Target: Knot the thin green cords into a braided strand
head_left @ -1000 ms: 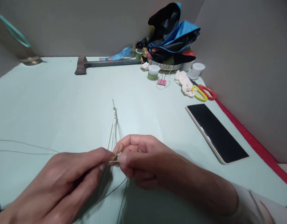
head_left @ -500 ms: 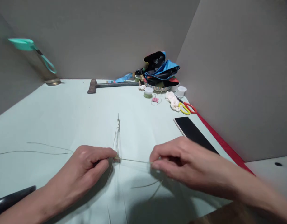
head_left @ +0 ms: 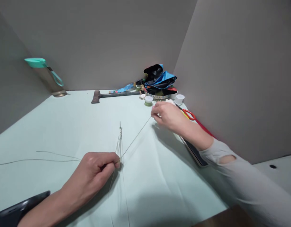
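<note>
My left hand [head_left: 98,168] pinches thin pale cords where several of them meet, low on a small knotted braid [head_left: 120,131]. The braid points away from me on the pale table cover [head_left: 72,126], with loose strands fanning down from it. Out to the far right, my right hand [head_left: 166,115] is closed on the end of one cord [head_left: 137,135], which runs straight and taut back to the left fingers. Two loose cord ends [head_left: 53,160] trail left from behind my left hand, and others hang toward the near edge.
A hatchet [head_left: 117,94] lies at the back, beside a blue and black pouch [head_left: 159,78] and small spools [head_left: 148,101]. Scissors [head_left: 189,114] and a dark phone [head_left: 195,154] lie right, partly under my right arm. A bottle [head_left: 44,75] stands back left.
My right hand has moved forward and up, drawing its cord from a level line into a slanting one. My left hand keeps its pinch by the braid. The view has tilted slightly upward.
</note>
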A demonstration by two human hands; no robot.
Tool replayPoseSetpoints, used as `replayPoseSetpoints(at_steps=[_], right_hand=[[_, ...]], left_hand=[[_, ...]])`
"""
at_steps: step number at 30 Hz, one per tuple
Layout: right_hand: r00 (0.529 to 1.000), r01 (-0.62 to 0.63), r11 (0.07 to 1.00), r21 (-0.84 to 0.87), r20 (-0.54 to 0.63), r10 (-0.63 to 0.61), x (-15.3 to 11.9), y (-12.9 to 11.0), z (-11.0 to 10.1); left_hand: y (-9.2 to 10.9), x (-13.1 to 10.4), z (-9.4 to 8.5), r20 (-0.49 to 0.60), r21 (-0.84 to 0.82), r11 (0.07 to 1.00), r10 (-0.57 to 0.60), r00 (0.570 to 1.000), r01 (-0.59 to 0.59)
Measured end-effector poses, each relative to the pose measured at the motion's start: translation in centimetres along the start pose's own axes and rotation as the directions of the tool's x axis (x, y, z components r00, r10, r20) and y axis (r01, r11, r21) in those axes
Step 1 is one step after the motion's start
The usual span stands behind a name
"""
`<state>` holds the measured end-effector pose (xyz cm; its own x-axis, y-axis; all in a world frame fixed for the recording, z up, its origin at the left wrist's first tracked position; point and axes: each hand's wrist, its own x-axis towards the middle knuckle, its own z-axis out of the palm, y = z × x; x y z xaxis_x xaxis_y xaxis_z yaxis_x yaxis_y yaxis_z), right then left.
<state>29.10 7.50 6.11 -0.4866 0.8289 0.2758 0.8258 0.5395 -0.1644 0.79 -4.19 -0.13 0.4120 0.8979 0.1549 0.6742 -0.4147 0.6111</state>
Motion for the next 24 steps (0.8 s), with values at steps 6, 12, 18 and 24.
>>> replayPoseSetpoints(at_steps=[6,12,18,24], right_hand=[[0.999,0.027,0.997,0.072,-0.027,-0.025,-2.4,-4.0,3.2],[0.962,0.157,0.877,0.454,0.131,-0.24,-6.2,-9.8,4.0],[0.899,-0.088,0.74,0.667,0.373,-0.229,-6.1,-9.3,4.1],[0.915,-0.007,0.749,0.662,0.306,-0.262,-5.9,-8.4,4.9]], left_hand=[[0.3,0.1,0.5,0.016,-0.044,0.997,-0.06,0.998,0.061],[0.4,0.3,0.7,0.002,-0.103,0.993,-0.063,0.998,0.062],[0.6,0.2,0.6,-0.011,-0.131,0.991,-0.01,1.0,0.008],[0.5,-0.1,0.3,-0.009,-0.103,0.991,0.079,0.997,-0.08]])
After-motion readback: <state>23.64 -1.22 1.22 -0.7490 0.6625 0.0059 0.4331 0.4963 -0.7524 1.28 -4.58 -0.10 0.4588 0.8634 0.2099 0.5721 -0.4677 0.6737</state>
